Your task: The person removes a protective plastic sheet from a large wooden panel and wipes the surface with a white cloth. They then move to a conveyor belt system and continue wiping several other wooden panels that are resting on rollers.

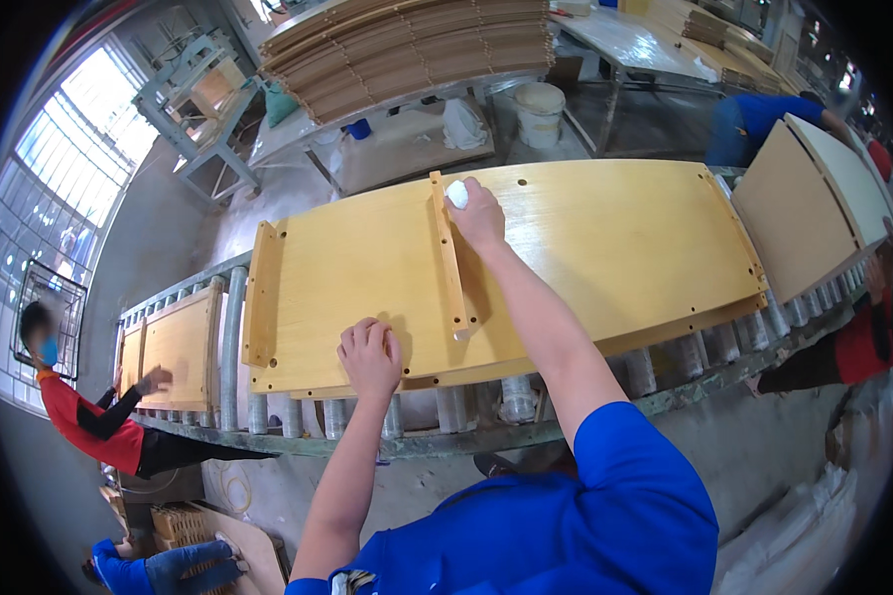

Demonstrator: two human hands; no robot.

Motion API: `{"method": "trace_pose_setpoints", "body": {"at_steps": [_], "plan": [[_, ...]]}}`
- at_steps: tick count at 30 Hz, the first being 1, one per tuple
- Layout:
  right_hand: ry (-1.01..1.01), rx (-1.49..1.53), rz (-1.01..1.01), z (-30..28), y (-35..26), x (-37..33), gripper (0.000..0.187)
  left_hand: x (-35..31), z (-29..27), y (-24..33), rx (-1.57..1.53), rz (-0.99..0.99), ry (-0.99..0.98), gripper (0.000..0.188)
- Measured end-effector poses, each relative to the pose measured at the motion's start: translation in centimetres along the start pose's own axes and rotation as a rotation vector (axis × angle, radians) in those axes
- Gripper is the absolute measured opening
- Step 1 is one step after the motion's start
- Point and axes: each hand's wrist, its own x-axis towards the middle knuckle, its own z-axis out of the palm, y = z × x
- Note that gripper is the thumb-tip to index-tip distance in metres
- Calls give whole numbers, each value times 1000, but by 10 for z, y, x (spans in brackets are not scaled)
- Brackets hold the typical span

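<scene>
Left hand (370, 355): lay curled on the near edge of the panel (585, 238), gripping nothing.
Right hand (476, 213): grip closed on a white cloth (456, 193), beside the batten (448, 253).

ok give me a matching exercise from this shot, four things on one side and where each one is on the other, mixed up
Things:
1. left hand
2. right hand
3. white bucket
4. smaller panel

Places:
A. on the floor behind the conveyor
B. flat on the near edge of the big yellow panel
C. on the rollers at the far left
D. holding a white wad against the centre wooden strip

Pairs: 1-B, 2-D, 3-A, 4-C
</scene>
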Motion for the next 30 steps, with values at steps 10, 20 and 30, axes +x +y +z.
{"method": "trace_pose_setpoints", "body": {"at_steps": [10, 20, 30], "plan": [[-58, -19, -45, -47, -12, -116, 28, -1, 2, -13, 34, -4, -16, 13], [-75, 323, -3, -95, -2, -200, 30, -3, 13, -8, 21, -13, -91, 25], [-80, 1129, 554, -108, 68, -94, 27, -2, 13, -7, 64, 6, -140, 29]]}}
